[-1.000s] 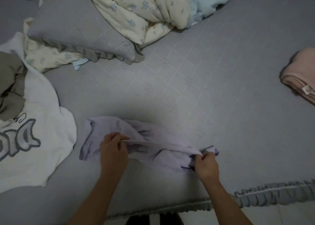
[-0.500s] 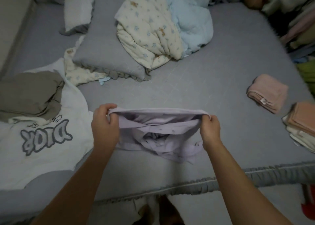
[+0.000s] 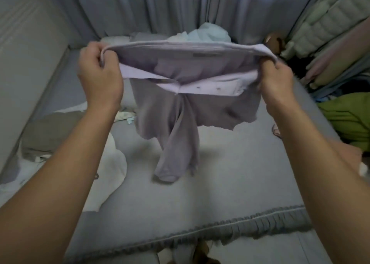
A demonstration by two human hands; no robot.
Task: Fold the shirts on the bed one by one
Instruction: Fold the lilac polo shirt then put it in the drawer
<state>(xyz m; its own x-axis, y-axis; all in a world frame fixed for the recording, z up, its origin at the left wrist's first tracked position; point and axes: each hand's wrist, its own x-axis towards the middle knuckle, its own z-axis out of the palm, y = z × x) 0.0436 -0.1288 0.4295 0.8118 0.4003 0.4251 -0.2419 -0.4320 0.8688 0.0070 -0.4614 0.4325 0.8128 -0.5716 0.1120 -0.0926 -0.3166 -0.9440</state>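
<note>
A lilac button-up shirt (image 3: pixel 186 107) hangs in the air above the grey bed (image 3: pixel 230 193), stretched out between both hands. My left hand (image 3: pixel 99 77) grips its top edge at the left corner. My right hand (image 3: pixel 277 79) grips the right corner at the same height. The shirt's lower part droops in a twisted bunch, and its tip touches the bed. A white printed shirt (image 3: pixel 112 175) and an olive-grey garment (image 3: pixel 52 131) lie on the bed at the left, partly behind my left forearm.
A bunched pale blue quilt (image 3: pixel 210 33) sits at the head of the bed before grey curtains (image 3: pixel 160 9). Stacked folded bedding (image 3: pixel 330 33) and a green cloth (image 3: pixel 348 117) fill the right side. A ruffled bed edge (image 3: pixel 230 231) runs along the front.
Both hands have lifted the lilac shirt from the bed up to chest height, so it now hangs spread between them. The camera has tilted up toward the curtains.
</note>
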